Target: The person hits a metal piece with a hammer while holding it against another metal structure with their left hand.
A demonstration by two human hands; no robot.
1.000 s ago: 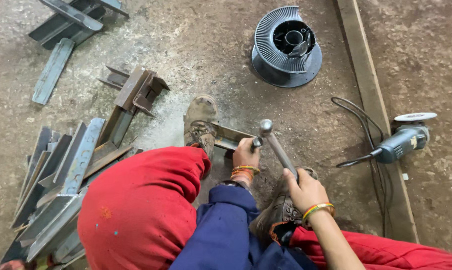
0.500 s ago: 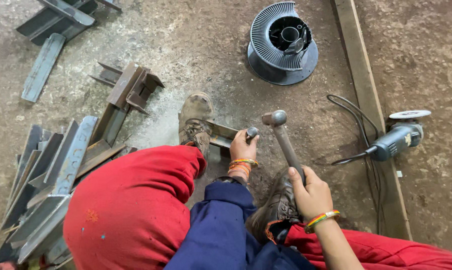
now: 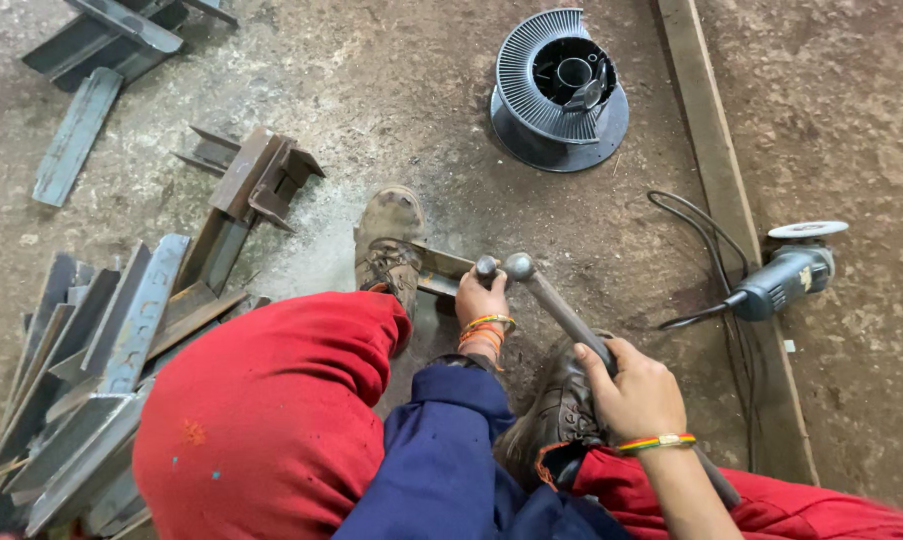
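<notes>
The right hand [image 3: 636, 390] has its fingers closed around the handle of a hammer [image 3: 556, 305], whose rounded steel head sits at about 11 o'clock from that hand, right beside the left hand [image 3: 481, 298]. The left hand's fingers are wrapped around a short round-topped steel punch [image 3: 486, 267], held upright on a flat metal piece [image 3: 441, 270] that lies on the dirt floor [image 3: 391, 100]. A worn boot [image 3: 389, 245] presses on that piece at 9 o'clock from the left hand; a second boot [image 3: 556, 420] shows beneath the right wrist (partly hidden by the blue sleeve).

At 12 o'clock from the hands stands a dark wire spool [image 3: 561, 90]. At 3 o'clock lies an angle grinder [image 3: 786, 275] with its cable looping across the floor, just beside a long wooden plank [image 3: 716, 180]. At 9 to 10 o'clock are heaps of grey steel angle offcuts [image 3: 101, 340], with a welded bracket [image 3: 256, 180] lying apart from them.
</notes>
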